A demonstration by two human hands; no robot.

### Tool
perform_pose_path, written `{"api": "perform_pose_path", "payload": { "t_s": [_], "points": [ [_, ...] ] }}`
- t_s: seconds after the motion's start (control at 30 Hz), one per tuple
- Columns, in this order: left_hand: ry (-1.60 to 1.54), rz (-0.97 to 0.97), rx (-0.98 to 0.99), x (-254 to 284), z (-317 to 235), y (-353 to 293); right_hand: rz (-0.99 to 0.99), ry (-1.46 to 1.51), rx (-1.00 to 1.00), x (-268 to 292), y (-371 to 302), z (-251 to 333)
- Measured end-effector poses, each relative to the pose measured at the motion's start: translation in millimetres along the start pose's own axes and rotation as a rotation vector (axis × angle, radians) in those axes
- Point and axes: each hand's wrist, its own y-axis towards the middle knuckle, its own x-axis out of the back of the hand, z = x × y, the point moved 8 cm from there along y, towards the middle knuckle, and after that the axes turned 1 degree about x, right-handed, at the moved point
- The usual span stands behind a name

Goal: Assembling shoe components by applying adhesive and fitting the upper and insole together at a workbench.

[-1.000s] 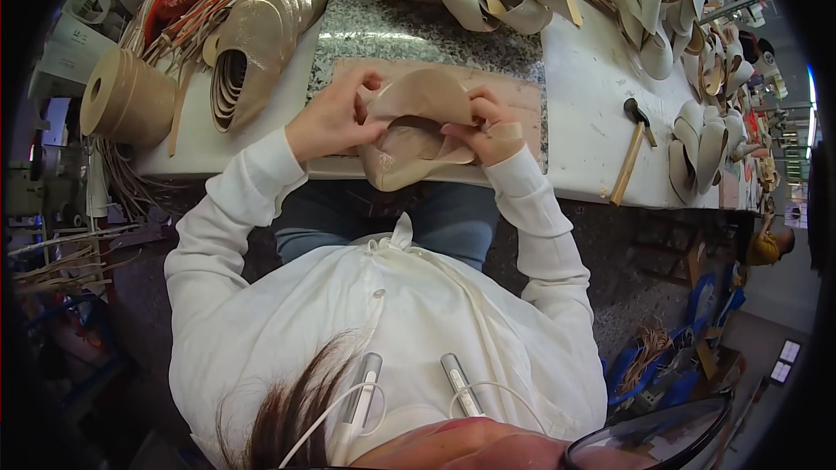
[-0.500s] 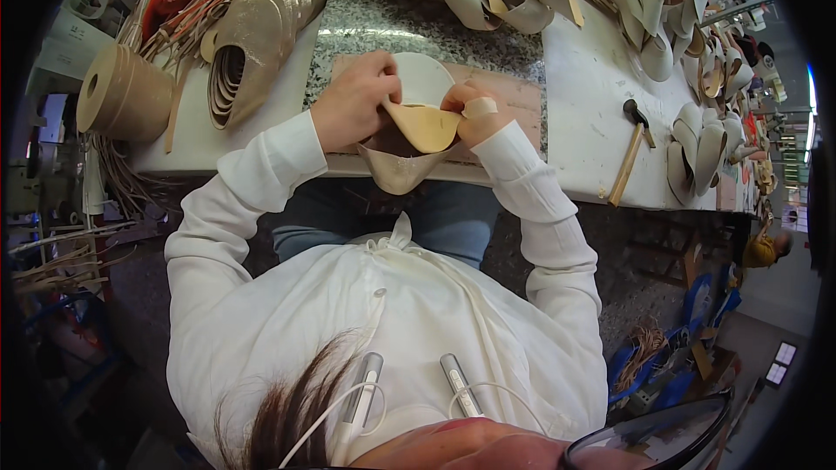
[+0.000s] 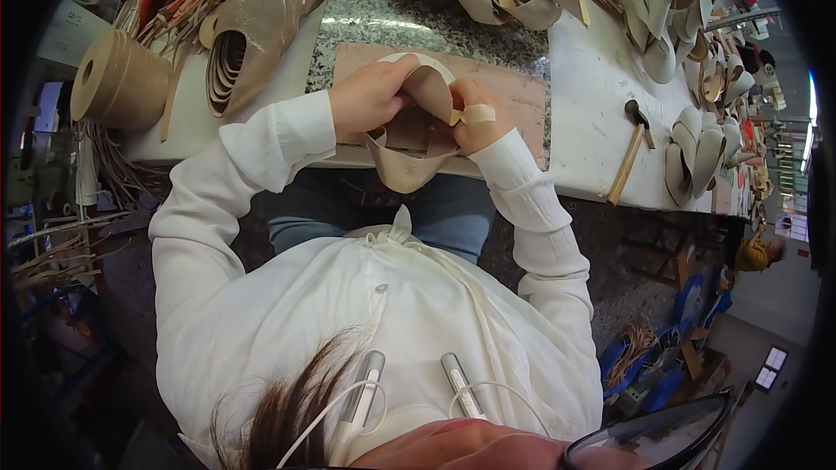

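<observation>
Both hands work above the table's front edge on a beige shoe upper (image 3: 407, 172), its rounded end hanging toward me past the edge. My left hand (image 3: 364, 103) is closed on the left of the upper's raised, curved far part (image 3: 432, 87), which is bent over to show its tan inner face. The fingertips are partly hidden behind it. My right hand (image 3: 483, 122) pinches the right side of the same part, where a small yellowish edge shows by the fingers. A pale strip of tape (image 3: 479, 113) wraps a right-hand finger.
A speckled stone slab (image 3: 392, 22) with a pinkish-brown board (image 3: 518, 91) lies beyond my hands. To the right is a hammer (image 3: 629, 157), with piled white curved shoe pieces (image 3: 666, 0) behind. At left stand a tan roll (image 3: 122, 78) and nested beige pieces (image 3: 252, 43).
The tan-yellow inner flap that lay folded toward me is now raised and curled up between my hands. My left hand has shifted slightly down and its grip has turned.
</observation>
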Motion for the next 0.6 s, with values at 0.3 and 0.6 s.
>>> {"api": "perform_pose_path", "payload": {
  "t_s": [0.3,0.6],
  "points": [
    [0.198,0.123,0.029,-13,-13,3,0.201,-0.039,-0.084,8,2,7],
    [0.083,0.159,0.165,-11,35,14,-0.042,0.048,0.043,-19,-2,-14]
  ]
}}
